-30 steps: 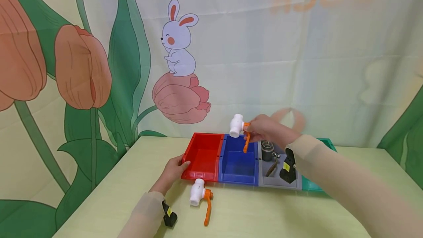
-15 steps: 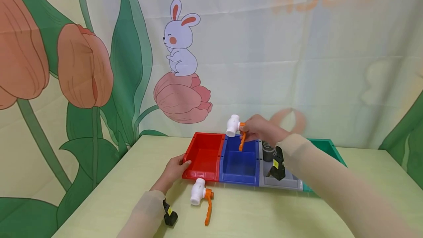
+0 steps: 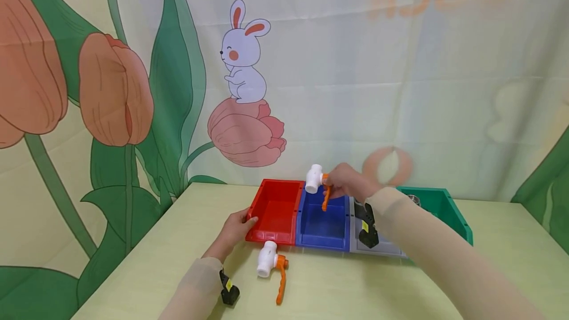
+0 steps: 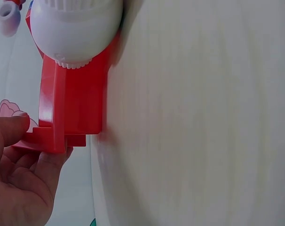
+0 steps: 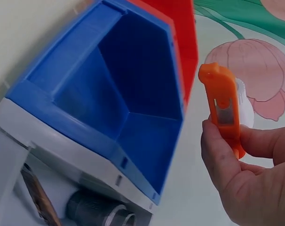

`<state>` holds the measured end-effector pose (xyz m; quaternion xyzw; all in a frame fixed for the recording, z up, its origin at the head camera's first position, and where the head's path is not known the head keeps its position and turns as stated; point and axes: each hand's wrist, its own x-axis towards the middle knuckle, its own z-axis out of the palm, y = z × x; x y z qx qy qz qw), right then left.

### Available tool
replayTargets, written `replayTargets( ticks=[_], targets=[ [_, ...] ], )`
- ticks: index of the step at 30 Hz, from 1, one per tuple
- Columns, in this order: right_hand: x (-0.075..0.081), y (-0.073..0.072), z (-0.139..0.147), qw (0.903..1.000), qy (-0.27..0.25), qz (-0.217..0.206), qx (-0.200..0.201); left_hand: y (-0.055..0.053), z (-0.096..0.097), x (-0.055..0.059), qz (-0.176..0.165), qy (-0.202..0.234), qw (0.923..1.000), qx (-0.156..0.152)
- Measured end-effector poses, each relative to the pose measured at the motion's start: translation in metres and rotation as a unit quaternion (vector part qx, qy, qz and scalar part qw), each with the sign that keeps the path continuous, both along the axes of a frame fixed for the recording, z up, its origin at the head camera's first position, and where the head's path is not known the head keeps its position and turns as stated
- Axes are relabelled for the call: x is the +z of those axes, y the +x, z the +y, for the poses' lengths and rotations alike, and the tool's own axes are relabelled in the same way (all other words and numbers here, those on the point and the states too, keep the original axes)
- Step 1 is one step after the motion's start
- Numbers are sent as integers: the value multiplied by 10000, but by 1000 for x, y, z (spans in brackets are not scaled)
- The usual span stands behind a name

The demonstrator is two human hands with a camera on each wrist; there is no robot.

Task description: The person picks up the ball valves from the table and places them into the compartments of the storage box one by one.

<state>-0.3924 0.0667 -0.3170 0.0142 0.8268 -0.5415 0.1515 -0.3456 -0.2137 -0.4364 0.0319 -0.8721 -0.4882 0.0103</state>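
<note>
My right hand [image 3: 346, 180] pinches the orange handle of a white plastic ball valve [image 3: 313, 179]. The valve is up over the back of the blue bin [image 3: 323, 226], its white body toward the left. Seen from the right wrist, thumb and fingers close on the orange handle [image 5: 221, 96]. My left hand [image 3: 236, 227] grips the left edge of the red bin [image 3: 273, 219], thumb on top and fingers underneath in the left wrist view. A second ball valve [image 3: 266, 260], white with an orange handle, lies on the table in front of the red bin.
Right of the blue bin come a grey bin [image 3: 386, 246] and a green bin [image 3: 460, 219], partly behind my right sleeve. Inside the grey one are a dark cylinder [image 5: 93, 209] and a brownish strip [image 5: 40, 195]. A printed curtain [image 3: 333, 88] hangs behind the table.
My right hand has moved left with the ball valve, then sunk a little over the blue bin. The left hand stays on the red bin.
</note>
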Motion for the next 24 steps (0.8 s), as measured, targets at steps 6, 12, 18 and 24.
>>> replayTargets(
  ticks=[6,12,18,24],
  targets=[
    [-14,-5,-2,9999,92,-34,-123,0,0,-1,-6,0,10000,14],
    [-27,-12,-2,9997,192,-20,-162,1,0,0,-13,-23,10000,23],
    [-38,-13,-2,9988,489,21,-74,2,-1,-1,-12,-31,10000,7],
    [-44,-9,-4,9984,567,1,27,1,-1,-1,-26,16,10000,11]
  ],
)
